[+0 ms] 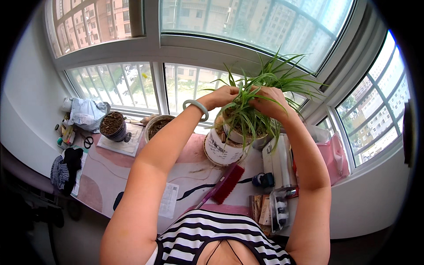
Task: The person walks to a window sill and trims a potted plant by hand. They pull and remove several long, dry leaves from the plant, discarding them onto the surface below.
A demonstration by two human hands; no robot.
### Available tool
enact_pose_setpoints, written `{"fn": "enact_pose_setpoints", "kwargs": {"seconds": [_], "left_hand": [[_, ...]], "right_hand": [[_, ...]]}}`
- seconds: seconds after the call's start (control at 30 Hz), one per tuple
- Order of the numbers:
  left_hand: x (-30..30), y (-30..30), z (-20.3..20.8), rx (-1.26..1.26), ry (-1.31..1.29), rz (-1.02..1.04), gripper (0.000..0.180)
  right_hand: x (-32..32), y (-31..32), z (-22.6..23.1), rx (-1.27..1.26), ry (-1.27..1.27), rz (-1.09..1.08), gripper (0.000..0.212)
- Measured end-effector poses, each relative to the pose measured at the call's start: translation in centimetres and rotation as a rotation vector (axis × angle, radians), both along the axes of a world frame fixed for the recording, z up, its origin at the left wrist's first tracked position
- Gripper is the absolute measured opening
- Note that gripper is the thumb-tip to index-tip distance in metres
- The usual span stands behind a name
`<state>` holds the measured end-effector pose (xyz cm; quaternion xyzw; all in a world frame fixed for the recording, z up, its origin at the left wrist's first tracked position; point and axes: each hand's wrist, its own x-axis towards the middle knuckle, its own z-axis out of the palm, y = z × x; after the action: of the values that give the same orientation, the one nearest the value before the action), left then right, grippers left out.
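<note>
A leafy spider plant [247, 112] grows from a white pot [221, 148] with dark printing, which stands before the window. Both my arms reach up to it. My left hand [224, 96], with a pale bangle [195, 106] on the wrist, is closed at the left side of the leaves, fingertips partly covered by them. Close beside it, my right hand [270, 102] is curled around leaves near the top of the clump. Soil and dry brown bits show at the pot's rim beneath the leaves.
Soil-filled pots, one dark [113, 127] and one pale [152, 128], stand left on the table [97, 176]. A red-bristled brush [227, 183] lies in front. Black scissors [88, 141] and a plastic bag [88, 115] lie far left. Boxes [276, 163] and a pink bag [332, 159] sit right.
</note>
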<state>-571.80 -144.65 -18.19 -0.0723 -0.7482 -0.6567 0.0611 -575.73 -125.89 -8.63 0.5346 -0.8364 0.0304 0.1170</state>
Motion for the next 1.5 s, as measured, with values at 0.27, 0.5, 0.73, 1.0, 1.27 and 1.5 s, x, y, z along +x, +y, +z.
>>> {"fn": "enact_pose_setpoints", "kwargs": {"seconds": [0.27, 0.5, 0.73, 1.0, 1.27, 1.5], "left_hand": [[5.9, 5.8, 3.8, -0.116, 0.301, 0.206, 0.046], [3.5, 1.6, 2.1, 0.368, 0.246, 0.271, 0.018], [3.7, 2.9, 2.4, 0.39, 0.234, 0.264, 0.01], [7.0, 2.6, 2.0, 0.203, 0.342, 0.361, 0.035], [14.7, 4.6, -2.0, 0.789, 0.294, -0.03, 0.037], [14.2, 1.4, -2.0, 0.89, 0.457, 0.084, 0.026]], "right_hand": [[0.5, 3.8, -3.2, -0.161, 0.372, 0.013, 0.018], [6.3, 11.0, -4.7, 0.061, 0.466, -0.248, 0.025], [12.4, 13.5, -8.7, 0.362, 0.266, -0.202, 0.006], [20.9, 5.3, -2.2, 0.442, 0.444, 0.032, 0.003], [21.2, -6.0, 3.7, 0.635, 1.07, 0.272, 0.007], [13.9, -8.5, 7.7, -0.159, 0.709, 0.655, 0.037]]}}
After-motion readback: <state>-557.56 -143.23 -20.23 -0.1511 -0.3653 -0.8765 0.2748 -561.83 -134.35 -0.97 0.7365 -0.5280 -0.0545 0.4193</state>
